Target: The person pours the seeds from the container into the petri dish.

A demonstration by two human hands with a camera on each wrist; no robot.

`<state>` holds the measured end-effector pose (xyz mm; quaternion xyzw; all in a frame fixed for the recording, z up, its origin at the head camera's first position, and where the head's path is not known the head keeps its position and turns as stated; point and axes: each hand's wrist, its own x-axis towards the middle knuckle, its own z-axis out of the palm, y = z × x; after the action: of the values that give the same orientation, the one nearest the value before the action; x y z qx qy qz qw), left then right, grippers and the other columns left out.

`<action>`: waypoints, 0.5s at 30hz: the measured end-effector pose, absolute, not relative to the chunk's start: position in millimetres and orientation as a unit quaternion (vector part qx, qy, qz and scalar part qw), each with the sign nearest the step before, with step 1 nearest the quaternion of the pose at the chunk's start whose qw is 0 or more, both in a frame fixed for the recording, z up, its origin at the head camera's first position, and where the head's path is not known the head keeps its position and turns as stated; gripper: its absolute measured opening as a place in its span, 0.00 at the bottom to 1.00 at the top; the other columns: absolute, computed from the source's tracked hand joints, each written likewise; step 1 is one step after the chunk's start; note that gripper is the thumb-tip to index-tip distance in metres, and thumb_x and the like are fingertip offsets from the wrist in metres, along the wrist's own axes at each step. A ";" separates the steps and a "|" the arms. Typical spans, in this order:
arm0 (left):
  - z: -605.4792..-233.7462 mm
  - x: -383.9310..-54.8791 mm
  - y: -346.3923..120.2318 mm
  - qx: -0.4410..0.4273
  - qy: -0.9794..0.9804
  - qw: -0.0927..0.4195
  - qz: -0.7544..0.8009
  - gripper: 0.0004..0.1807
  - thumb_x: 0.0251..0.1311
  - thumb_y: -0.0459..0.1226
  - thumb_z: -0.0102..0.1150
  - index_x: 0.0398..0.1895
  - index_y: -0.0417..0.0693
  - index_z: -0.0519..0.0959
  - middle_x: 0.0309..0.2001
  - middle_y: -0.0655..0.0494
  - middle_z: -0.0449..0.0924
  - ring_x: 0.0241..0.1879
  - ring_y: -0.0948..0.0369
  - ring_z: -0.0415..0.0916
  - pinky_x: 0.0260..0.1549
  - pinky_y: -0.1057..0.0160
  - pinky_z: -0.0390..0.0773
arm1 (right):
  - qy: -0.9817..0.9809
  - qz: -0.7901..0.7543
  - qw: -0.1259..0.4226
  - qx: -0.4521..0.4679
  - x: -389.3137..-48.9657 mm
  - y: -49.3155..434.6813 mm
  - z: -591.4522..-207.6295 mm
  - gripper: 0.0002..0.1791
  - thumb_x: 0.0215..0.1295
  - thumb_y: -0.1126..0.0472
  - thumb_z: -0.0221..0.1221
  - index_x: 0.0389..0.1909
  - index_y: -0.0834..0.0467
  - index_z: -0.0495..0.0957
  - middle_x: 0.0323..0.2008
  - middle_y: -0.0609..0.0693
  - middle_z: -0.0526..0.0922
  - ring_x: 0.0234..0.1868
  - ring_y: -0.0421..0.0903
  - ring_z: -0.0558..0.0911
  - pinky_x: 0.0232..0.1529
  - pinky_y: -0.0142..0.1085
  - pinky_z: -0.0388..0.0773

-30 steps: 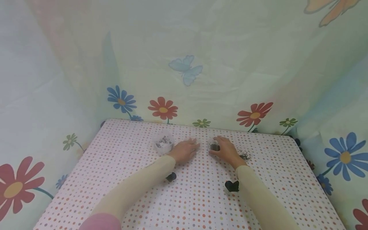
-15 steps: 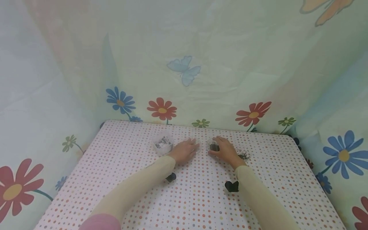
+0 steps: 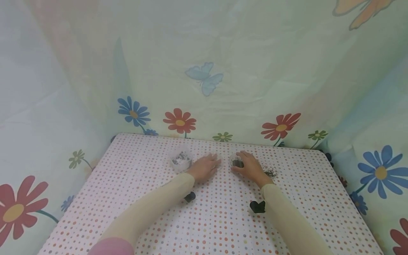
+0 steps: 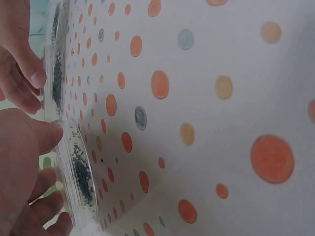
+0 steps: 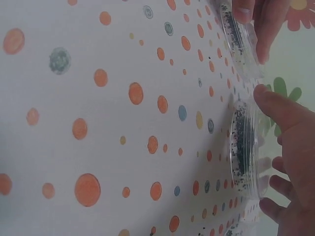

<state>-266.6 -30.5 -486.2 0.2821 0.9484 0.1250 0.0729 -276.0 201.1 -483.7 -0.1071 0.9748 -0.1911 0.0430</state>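
Two shallow clear petri dishes with small dark grains inside stand on the dotted cloth. My left hand [image 3: 204, 168] holds the left petri dish [image 4: 81, 179] by its rim, thumb on one side and fingers on the other. In the head view that hand covers most of it. To the right, my right hand [image 3: 250, 168] grips the other petri dish [image 3: 237, 162] between thumb and fingers; its dark contents show beside the palm. Seen from the right wrist, this right dish [image 5: 245, 147] sits flat, a small gap from the left one.
A clear tub [image 3: 181, 159] with dark and white bits stands left of my left hand. Dark grains [image 3: 270, 171] lie right of my right wrist; whether a dish holds them is unclear. Behind the table [image 3: 220, 219] hangs a flowered cloth backdrop [image 3: 245, 92].
The head view has shifted slightly. Both hands and both petri dishes keep their places on the table.
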 end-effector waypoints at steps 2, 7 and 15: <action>-486.0 -266.2 -30.1 0.282 0.948 0.071 0.126 0.27 0.72 0.45 0.45 0.73 0.57 0.61 0.77 0.53 0.51 0.76 0.51 0.49 0.74 0.51 0.54 | 0.975 -0.190 0.039 -0.109 -275.3 202.2 -483.2 0.41 0.61 0.44 0.63 0.70 0.59 0.62 0.72 0.64 0.59 0.72 0.64 0.59 0.69 0.63 0.58; -485.1 -264.9 -30.0 0.282 0.948 0.071 0.131 0.27 0.72 0.45 0.45 0.73 0.57 0.61 0.76 0.53 0.52 0.76 0.51 0.49 0.74 0.51 0.54 | 0.976 -0.182 0.027 -0.117 -272.6 204.1 -481.6 0.40 0.61 0.44 0.63 0.69 0.59 0.63 0.71 0.64 0.61 0.72 0.64 0.60 0.69 0.62 0.59; -482.3 -264.4 -30.0 0.287 0.946 0.071 0.130 0.26 0.72 0.44 0.46 0.72 0.56 0.62 0.76 0.52 0.53 0.76 0.51 0.51 0.74 0.52 0.56 | 0.979 -0.163 0.007 -0.122 -263.6 205.2 -477.0 0.40 0.59 0.45 0.65 0.68 0.60 0.65 0.70 0.64 0.62 0.71 0.63 0.62 0.69 0.61 0.61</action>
<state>-264.4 -30.0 -482.3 0.2874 0.9463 0.1298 0.0708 -263.6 205.2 -477.0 -0.1225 0.9789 -0.1633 0.0066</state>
